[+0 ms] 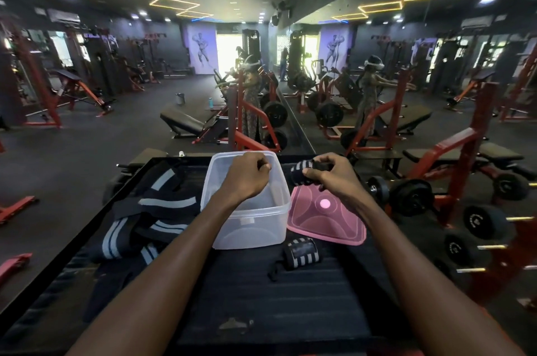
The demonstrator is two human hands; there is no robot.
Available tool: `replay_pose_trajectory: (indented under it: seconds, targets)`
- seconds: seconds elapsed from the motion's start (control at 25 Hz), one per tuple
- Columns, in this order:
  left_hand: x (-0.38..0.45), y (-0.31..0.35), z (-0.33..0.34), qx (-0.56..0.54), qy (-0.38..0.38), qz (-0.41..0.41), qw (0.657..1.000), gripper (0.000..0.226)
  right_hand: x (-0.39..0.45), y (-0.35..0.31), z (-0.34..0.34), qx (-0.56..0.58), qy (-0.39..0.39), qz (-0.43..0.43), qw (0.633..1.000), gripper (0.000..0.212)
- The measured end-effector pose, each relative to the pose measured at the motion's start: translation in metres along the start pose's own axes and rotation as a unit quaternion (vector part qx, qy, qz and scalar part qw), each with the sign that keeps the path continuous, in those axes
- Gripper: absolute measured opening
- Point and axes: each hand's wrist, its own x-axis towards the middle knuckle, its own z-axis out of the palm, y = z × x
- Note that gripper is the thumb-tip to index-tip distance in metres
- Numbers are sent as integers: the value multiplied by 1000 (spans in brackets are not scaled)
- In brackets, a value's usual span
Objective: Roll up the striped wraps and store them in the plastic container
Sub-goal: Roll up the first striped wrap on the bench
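A rolled striped wrap [300, 173] sits pinched in the right hand [334, 174]; the left hand [248, 178], curled over the clear plastic container [247, 227], seems to tug its strap. Nearer me, another rolled wrap [300, 254] waits; left, long striped wraps [148, 219] lie unrolled. The container looks empty.

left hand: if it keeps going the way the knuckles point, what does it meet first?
Likely the rolled wrap held in the right hand. The left hand sits over the container with knuckles facing right; depth is unclear, so it may pass above the far rim.
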Motion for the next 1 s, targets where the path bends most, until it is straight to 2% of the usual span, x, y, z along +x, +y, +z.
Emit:
replay_pose_trajectory:
  seconds: [0.16,0.24,0.4,0.52,0.64,0.84,1.0]
  targets:
    - [16,-38,-18,56,35,-17,998,19,19,-31,37,-39,-26,-27,999,21]
    - [23,-51,-29,119,53,-34,991,20,32,-42,58,-53,-39,-25,998,24]
    - [39,-84,-42,164,12,-83,983,22,54,-57,103,-143,-86,-33,985,26]
    - [51,-107,-42,142,-29,-86,986,39,66,-58,132,-186,-129,-23,974,21]
    - [52,-114,-41,74,-61,-111,989,51,78,-48,163,-231,-148,-31,961,22]
    - [55,-123,-32,2,-47,-134,990,48,90,-28,198,-282,-157,-28,946,30]
    - [57,-127,-26,-14,-30,-140,990,46,95,-17,219,-317,-164,-38,934,32]
